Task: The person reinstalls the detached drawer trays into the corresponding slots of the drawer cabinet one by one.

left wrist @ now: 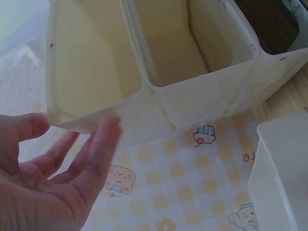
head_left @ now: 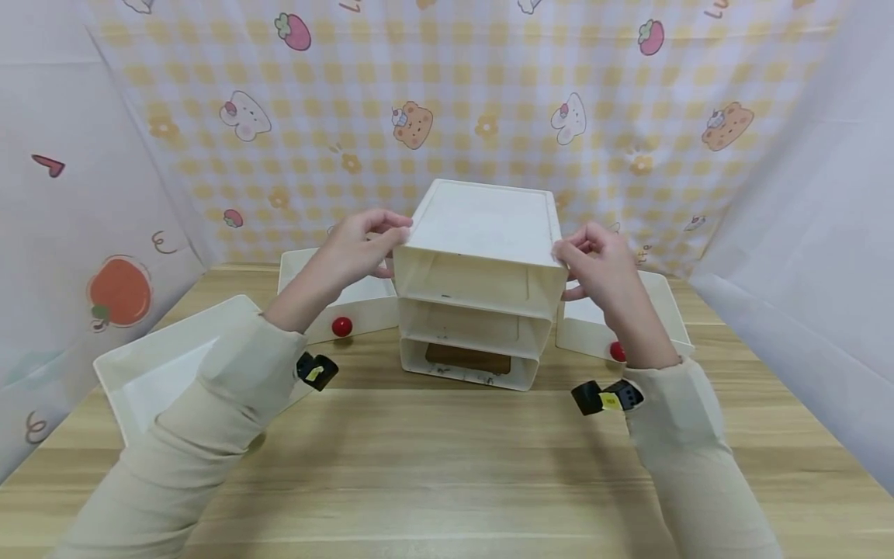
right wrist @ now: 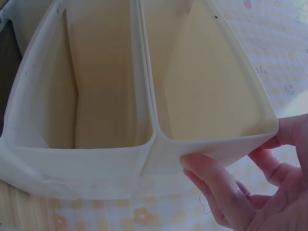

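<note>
A white three-tier drawer cabinet shell [head_left: 485, 221] stands in the middle of the wooden table with its openings facing me and no drawers inside. My left hand [head_left: 359, 244] holds the upper left corner of the top tier, thumb at the top edge and fingers against the side. Opposite it, my right hand [head_left: 602, 268] holds the upper right corner, its bent fingers along the side wall. In the left wrist view, the left thumb touches the corner of the shell [left wrist: 207, 98]. The right wrist view shows right fingertips pressed on the shell's side [right wrist: 96, 168].
A white drawer [head_left: 373, 314] with a red knob [head_left: 341, 327] lies behind my left hand. Another drawer [head_left: 115, 388] lies nearer, partly behind my left sleeve. A third drawer [head_left: 581, 338] with a red knob [head_left: 618, 352] sits behind my right wrist. A patterned cloth [head_left: 482, 93] hangs behind the table.
</note>
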`<state>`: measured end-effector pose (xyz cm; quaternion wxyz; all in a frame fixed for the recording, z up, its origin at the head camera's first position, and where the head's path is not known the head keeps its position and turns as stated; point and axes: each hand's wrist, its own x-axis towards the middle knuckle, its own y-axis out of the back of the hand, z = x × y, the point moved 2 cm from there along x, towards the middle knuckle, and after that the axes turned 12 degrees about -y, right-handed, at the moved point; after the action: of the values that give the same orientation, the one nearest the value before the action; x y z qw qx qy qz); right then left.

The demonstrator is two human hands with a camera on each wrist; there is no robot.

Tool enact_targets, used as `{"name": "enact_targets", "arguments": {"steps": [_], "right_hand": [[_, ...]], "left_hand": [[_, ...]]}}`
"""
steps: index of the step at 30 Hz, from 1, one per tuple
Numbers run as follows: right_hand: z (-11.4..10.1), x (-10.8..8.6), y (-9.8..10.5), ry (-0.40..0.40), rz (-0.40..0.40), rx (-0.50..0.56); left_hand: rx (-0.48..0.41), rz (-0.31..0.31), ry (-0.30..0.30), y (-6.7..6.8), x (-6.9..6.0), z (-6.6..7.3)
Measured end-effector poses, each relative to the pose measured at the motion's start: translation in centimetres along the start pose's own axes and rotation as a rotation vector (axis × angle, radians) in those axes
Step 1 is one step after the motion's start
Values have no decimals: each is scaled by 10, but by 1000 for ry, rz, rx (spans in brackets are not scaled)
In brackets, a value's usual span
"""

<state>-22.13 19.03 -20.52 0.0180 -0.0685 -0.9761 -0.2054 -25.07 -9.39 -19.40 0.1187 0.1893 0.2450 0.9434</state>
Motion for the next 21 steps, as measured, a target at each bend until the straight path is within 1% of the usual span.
{"name": "enact_targets", "arguments": {"steps": [3,5,13,18,21], "right_hand": [[1,0,0,-6,-6,-5],[1,1,0,-10,-9,-6],[2,1,2,-18,-20,-5],[2,0,2,-16,-15,-1],[3,0,2,-10,-16,5]], "left_hand": [[17,-42,-2,4,-6,3],[31,-57,-12,7,-11,5],[158,-67,-72,16,-36,15],[203,-61,-97,26,-55,14],[212,-55,-94,33,-66,10]]}}
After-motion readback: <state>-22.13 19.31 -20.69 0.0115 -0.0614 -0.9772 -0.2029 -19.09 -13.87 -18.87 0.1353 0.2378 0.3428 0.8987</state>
